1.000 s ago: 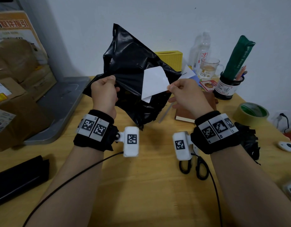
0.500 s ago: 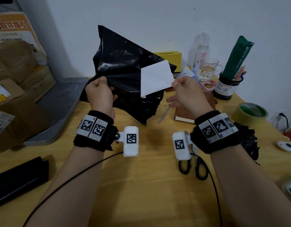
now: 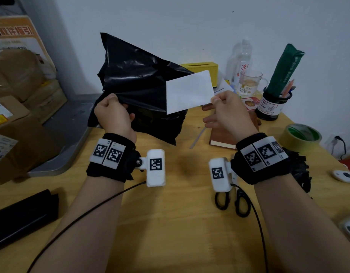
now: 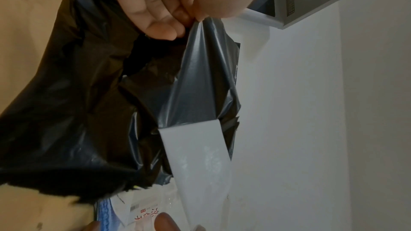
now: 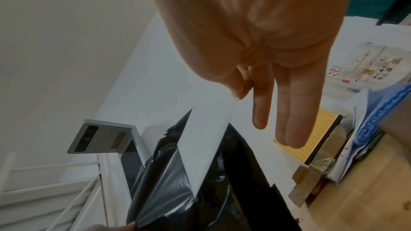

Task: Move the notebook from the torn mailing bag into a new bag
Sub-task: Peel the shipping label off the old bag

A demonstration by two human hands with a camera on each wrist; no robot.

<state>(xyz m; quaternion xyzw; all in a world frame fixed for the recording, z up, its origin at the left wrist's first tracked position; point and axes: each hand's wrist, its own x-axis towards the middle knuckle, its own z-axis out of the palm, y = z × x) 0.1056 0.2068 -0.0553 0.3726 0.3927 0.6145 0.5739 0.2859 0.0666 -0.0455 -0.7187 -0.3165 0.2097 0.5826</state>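
The white strip (image 3: pixel 189 91) has peeled further off the black bag (image 3: pixel 138 89) than a moment ago, and the bag has swung up and to the left. I think this is the cover strip of the sticky flap, so the new bag is being made ready to seal.

From the head view, the left hand (image 3: pixel 113 117) pinches the bag's edge, fingers curled on the plastic. The right hand (image 3: pixel 227 113) pinches the end of the white strip with thumb and first finger, and its other fingers stick out loose. The bag hangs in the air over the far middle of the tabletop (image 3: pixel 170 223). A brown notebook (image 3: pixel 221 137) lies on the tabletop under the right hand, towards the far right edge, so it looks to be outside the bag. I cannot see inside the bag. Black scissors (image 3: pixel 232 201) lie near the right wrist. A roll of tape (image 3: pixel 300 134) sits by the right edge.

From the left wrist view, the thumb and fingers (image 4: pixel 162 29) clamp a fold of grey-black plastic, and the strip hangs below it.

From the right wrist view, the strip runs from the pinch down to the bag, and it looks pulled straight. Three fingers (image 5: pixel 286 111) point out straight and hold nothing.
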